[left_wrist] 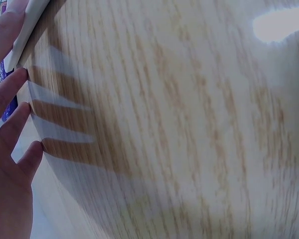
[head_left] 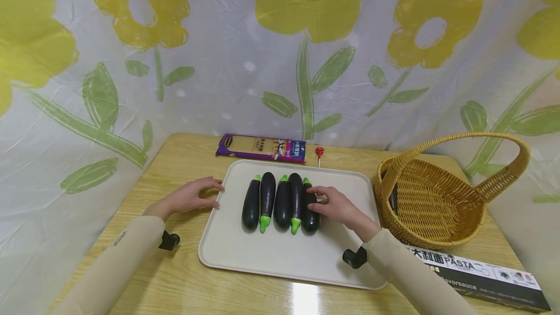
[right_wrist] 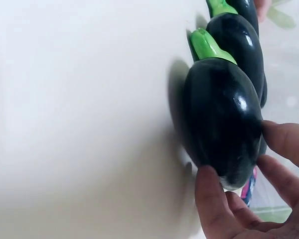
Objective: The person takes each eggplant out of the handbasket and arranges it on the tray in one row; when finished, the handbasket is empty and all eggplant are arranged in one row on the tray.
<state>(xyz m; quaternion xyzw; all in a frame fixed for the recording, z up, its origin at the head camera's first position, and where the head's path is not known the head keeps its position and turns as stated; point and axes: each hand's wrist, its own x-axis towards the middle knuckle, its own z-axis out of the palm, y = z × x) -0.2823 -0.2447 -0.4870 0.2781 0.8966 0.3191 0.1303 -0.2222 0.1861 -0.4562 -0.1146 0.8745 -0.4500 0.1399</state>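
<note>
Several dark eggplants (head_left: pixel 283 203) lie side by side in a row on a pale tray (head_left: pixel 245 256), their green caps pointing in alternating directions. At the row's right end, my right hand (head_left: pixel 334 205) holds an eggplant between thumb and fingers. In the right wrist view, fingertips (right_wrist: pixel 209 186) surround one end of a glossy eggplant (right_wrist: pixel 222 119); its green cap is at the other end. My left hand (head_left: pixel 192 196) is at the tray's left rim, fingers spread and loosely bent. The left wrist view shows these fingers (left_wrist: pixel 15 124) beside the tray rim (left_wrist: pixel 27 30), over the wooden table.
A wicker basket (head_left: pixel 459 222) with a tall handle stands right of the tray, a dark object (head_left: pixel 393 201) inside. Behind the tray lie a purple pasta packet (head_left: pixel 262 148) and a red lollipop (head_left: pixel 319 152). A black-and-white pasta box (head_left: pixel 481 278) lies front right. A flowered curtain (head_left: pixel 227 86) hangs behind.
</note>
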